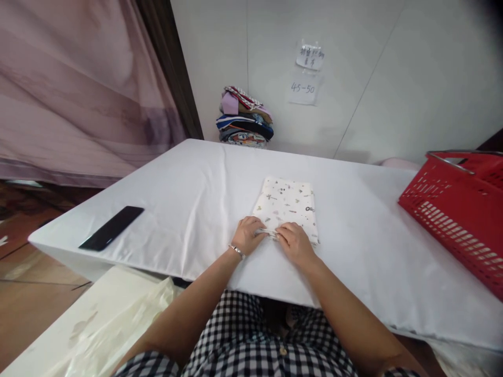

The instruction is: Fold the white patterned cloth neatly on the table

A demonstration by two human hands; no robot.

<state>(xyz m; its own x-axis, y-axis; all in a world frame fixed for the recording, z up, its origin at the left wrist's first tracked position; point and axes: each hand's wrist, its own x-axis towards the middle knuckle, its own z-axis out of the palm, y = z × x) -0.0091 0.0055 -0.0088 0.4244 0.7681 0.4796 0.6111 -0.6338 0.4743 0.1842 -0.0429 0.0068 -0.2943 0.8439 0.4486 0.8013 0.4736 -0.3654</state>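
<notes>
We see both hands at the near edge of a folded cloth [288,207], white with small dark prints, which lies flat near the middle of the desk [188,199] on its white cover. The left hand [247,234], a thin bracelet at its wrist, has its fingers curled onto the cloth's near left corner; its grip pinches the folded edge. The right hand [295,242] sits just beside it, fingers bent down on the same edge, and its grip presses and holds the cloth too. The two hands almost touch. A black phone [112,227] lies well apart to the left, a red basket [459,209] stands at the right, and a stack of folded clothes [244,118] rests by the wall beyond the desk
</notes>
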